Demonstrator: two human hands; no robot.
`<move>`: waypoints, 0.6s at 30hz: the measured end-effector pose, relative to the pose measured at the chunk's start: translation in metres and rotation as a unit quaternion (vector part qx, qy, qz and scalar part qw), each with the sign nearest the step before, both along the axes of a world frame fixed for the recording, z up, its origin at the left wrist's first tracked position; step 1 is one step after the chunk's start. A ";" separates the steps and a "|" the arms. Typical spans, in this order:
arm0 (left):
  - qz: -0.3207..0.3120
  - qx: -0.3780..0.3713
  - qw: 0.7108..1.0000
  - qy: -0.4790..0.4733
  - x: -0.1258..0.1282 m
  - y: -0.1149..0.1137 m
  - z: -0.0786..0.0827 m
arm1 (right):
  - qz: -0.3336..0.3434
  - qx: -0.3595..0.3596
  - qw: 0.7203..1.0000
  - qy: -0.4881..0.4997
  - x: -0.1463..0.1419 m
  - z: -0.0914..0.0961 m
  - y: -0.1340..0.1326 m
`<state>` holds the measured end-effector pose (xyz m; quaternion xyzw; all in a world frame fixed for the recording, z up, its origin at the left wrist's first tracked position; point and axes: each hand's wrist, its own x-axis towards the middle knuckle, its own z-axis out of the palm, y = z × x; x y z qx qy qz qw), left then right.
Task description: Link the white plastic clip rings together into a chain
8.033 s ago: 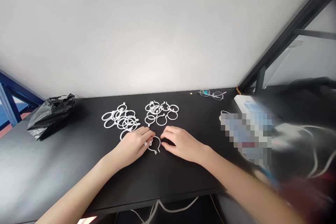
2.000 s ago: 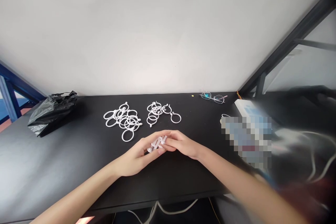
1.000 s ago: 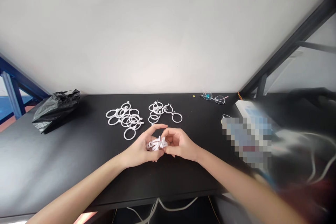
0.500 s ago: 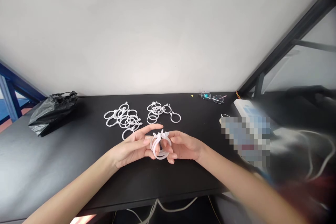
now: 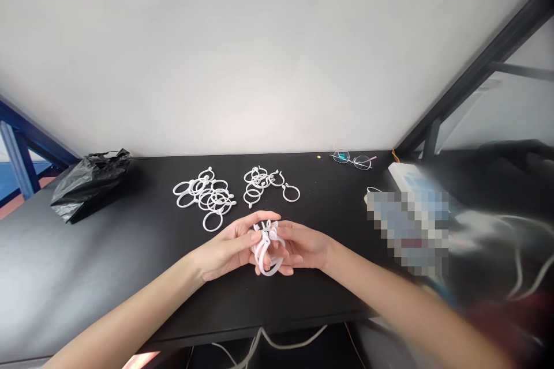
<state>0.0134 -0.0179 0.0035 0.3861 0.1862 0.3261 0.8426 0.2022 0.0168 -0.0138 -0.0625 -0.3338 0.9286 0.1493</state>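
Observation:
Between my hands, above the front of the black desk, is a bunch of white plastic curtain rings (image 5: 270, 268) with small tabs gathered at the top. My left hand (image 5: 229, 245) is closed on the bunch from the left, thumb on its upper side. From the right, my right hand (image 5: 305, 247) grips the same rings, some of its fingers passing through them. Farther back lie a larger pile of white rings (image 5: 213, 221) on the left and a smaller pile (image 5: 253, 191) near the middle. One ring (image 5: 291, 194) lies at the smaller pile's right edge.
A black plastic bag (image 5: 89, 184) sits at the desk's left. Eyeglasses (image 5: 352, 159) rest near the wall, at the back right. A white box (image 5: 415, 184) and a blurred-out item (image 5: 402, 230) stand on the right. White cables (image 5: 277, 346) hang below the desk (image 5: 242, 311) edge.
Both hands and the bunch of rings have come slightly lower and nearer. The held rings have turned, their tabs now closer together. The piles on the desk lie as before.

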 end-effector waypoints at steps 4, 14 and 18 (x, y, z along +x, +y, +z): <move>0.042 -0.020 0.999 0.000 0.001 0.004 -0.001 | -0.025 -0.048 0.998 -0.022 0.000 -0.003 0.004; 0.150 -0.079 0.985 -0.006 0.007 0.005 0.006 | -0.104 -0.168 0.980 -0.028 -0.003 0.001 0.008; 0.170 -0.070 0.983 0.002 0.007 0.006 0.002 | -0.110 -0.176 0.978 -0.033 -0.002 0.003 0.008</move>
